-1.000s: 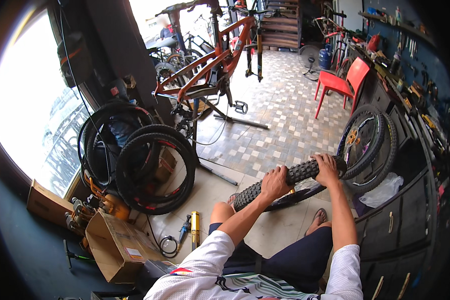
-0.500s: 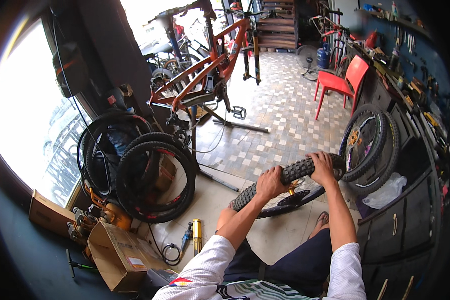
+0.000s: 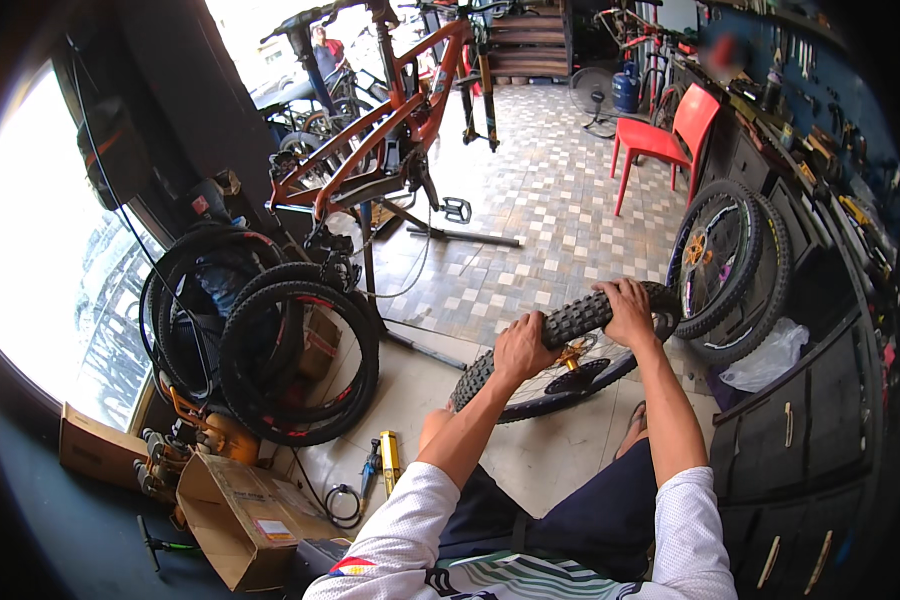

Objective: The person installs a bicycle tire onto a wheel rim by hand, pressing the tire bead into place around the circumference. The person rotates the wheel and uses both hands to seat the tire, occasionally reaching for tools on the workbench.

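Observation:
A bicycle wheel with a gold hub [image 3: 569, 356] and dark cassette stands tilted in front of me, its lower part near the floor between my legs. Its knobby black tire [image 3: 579, 319] faces up toward me. My left hand [image 3: 525, 348] is closed over the top of the tire, left of the middle. Farther right along the same tire, my right hand [image 3: 627, 312] grips it with the fingers wrapped over the tread. The undersides of both grips are hidden.
An orange bike frame [image 3: 435, 85] hangs on a stand ahead. Wheels and tires [image 3: 300, 365] lean at left, near a cardboard box [image 3: 255, 510], a yellow tool [image 3: 390, 458] and blue-handled tool. More wheels [image 3: 715, 260] rest against dark cabinets at right, by a red chair [image 3: 660, 137].
The whole view has shifted a little, so the scene sits farther up and left. Both hands keep their grip on the tire. A person shows in the far doorway.

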`<state>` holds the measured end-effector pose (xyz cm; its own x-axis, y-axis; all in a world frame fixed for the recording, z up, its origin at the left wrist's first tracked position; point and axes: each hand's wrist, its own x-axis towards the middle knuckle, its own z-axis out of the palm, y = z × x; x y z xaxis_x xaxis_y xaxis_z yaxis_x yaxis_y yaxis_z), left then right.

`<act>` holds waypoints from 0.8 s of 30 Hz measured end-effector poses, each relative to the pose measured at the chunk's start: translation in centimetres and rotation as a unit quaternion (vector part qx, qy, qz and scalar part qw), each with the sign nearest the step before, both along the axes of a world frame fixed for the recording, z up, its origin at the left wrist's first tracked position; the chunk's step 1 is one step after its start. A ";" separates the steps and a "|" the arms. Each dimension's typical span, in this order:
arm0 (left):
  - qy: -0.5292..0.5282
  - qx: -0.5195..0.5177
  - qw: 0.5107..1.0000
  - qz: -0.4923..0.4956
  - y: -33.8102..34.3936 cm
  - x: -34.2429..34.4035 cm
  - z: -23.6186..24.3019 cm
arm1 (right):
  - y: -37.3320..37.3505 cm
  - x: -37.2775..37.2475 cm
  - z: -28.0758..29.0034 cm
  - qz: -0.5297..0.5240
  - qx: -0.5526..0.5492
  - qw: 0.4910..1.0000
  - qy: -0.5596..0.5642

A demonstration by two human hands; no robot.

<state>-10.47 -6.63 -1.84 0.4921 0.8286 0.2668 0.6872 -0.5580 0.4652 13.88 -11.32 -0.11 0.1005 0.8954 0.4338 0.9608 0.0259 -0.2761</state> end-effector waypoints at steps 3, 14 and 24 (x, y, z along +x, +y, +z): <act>-0.015 0.038 0.999 -0.009 0.2 -0.1 -0.6 | 0.0 -0.1 0.0 0.004 0.008 1.000 -0.001; -0.006 0.035 0.999 -0.009 -0.3 0.2 -0.7 | -0.4 0.3 -0.4 -0.010 -0.012 1.000 0.001; -0.002 0.030 0.999 -0.010 -0.4 0.5 -0.7 | -0.8 0.5 -0.3 -0.004 0.002 1.000 -0.002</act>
